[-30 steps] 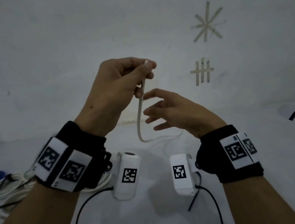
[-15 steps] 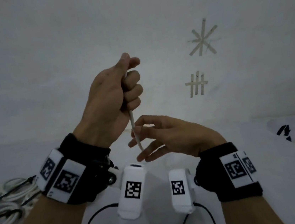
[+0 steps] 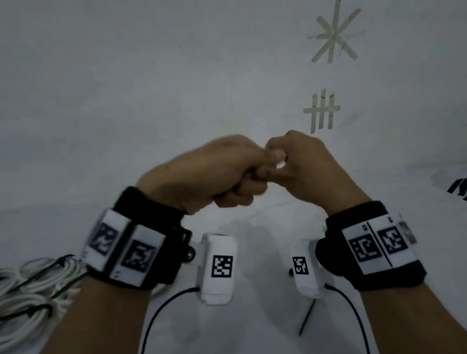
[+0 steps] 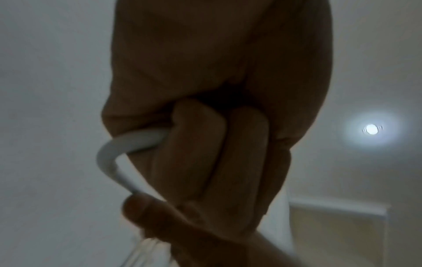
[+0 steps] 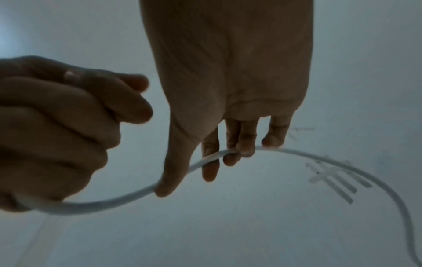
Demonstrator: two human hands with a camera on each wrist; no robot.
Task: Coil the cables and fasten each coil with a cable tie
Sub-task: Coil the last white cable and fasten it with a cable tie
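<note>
A white cable (image 5: 128,198) runs from my left hand (image 5: 57,135) to my right hand (image 5: 198,169), then curves away to the right and down. My left hand (image 3: 244,181) is a fist round the cable, and a tight bend of cable (image 4: 114,157) sticks out beside its curled fingers (image 4: 198,153). My right hand (image 3: 280,159) pinches the cable between thumb and curled fingers, knuckles almost against the left fist. Both hands are raised above the white table (image 3: 277,348). In the head view the hands hide nearly all of the cable.
Several coiled white cables (image 3: 20,294) bound with black ties lie at the left of the table. A loose black cable tie (image 3: 308,317) lies under my right wrist. Tape marks (image 3: 321,110) are on the wall; a black object (image 3: 458,189) sits far right.
My left hand has come down from its raised position to meet the right. The right hand has closed on the cable close to the left fist.
</note>
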